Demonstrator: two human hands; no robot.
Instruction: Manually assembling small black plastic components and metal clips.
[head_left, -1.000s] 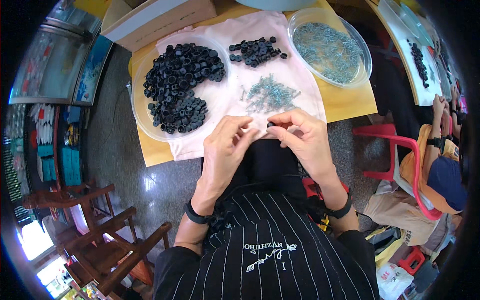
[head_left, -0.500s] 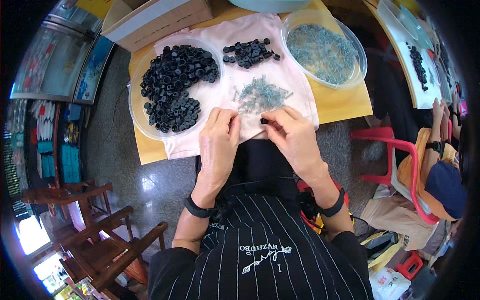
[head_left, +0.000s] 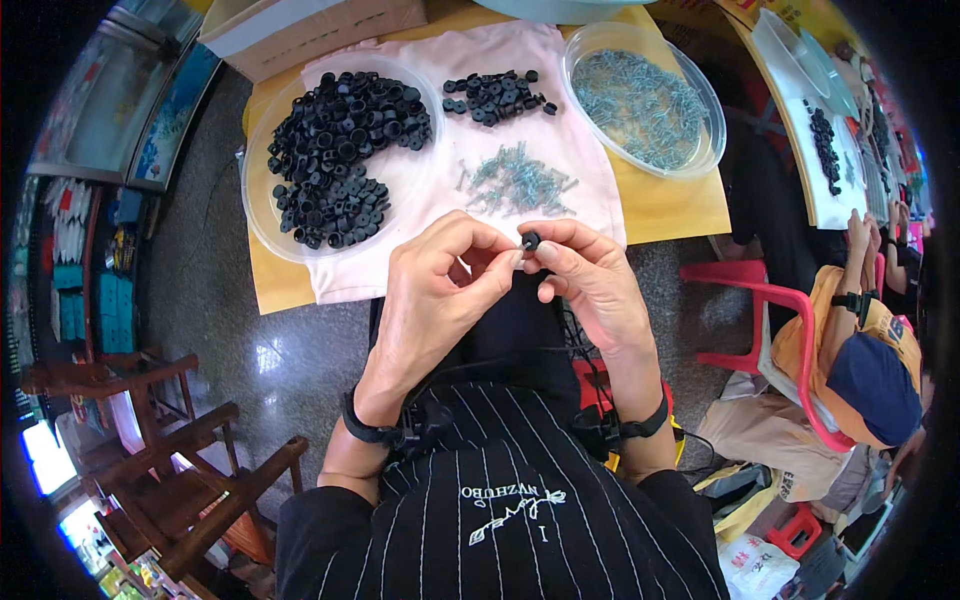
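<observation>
My right hand (head_left: 592, 280) pinches a small round black rubber foot (head_left: 531, 240) between thumb and fingertips. Against it, the closed thumb and finger of my left hand (head_left: 425, 285) grip a tiny pale screw, mostly covered by the fingertips. Both hands meet at the near edge of the pink cloth (head_left: 340, 285). Just beyond them lies a loose heap of silvery screws (head_left: 515, 182). Farther back on the cloth is a small group of black rubber feet (head_left: 492, 97).
At left, a clear round tub (head_left: 251, 205) holds many black rubber feet. A clear tub (head_left: 719, 140) of screws stands at right. Behind are a cardboard box (head_left: 310, 40) and a pale blue basin (head_left: 560, 10). A red chair (head_left: 725, 272) and a seated person (head_left: 870, 370) are at right.
My left hand has moved right from the edge of the screw heap and now meets my right hand. The black rubber foot has been turned, and both sets of fingertips are at it.
</observation>
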